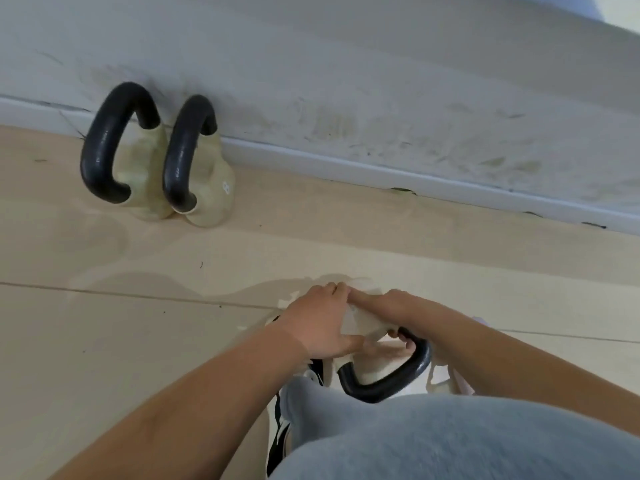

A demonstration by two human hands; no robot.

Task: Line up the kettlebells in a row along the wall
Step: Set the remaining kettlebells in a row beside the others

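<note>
Two pale yellowish kettlebells with black handles stand side by side against the wall at upper left, the left one (138,168) and the right one (211,188), touching each other. A third pale kettlebell (384,379) with a black handle sits on the floor near my feet. My left hand (318,323) lies spread on its pale body. My right hand (388,306) reaches across it, and its fingers curl around the black handle at the top. Much of this kettlebell is hidden under my hands and knee.
A scuffed white wall with a white baseboard (381,171) runs diagonally from upper left to right. Beige floor tiles (346,237) stretch between me and the wall. My knee in grey trousers (450,441) and a black-and-white shoe (280,434) fill the bottom.
</note>
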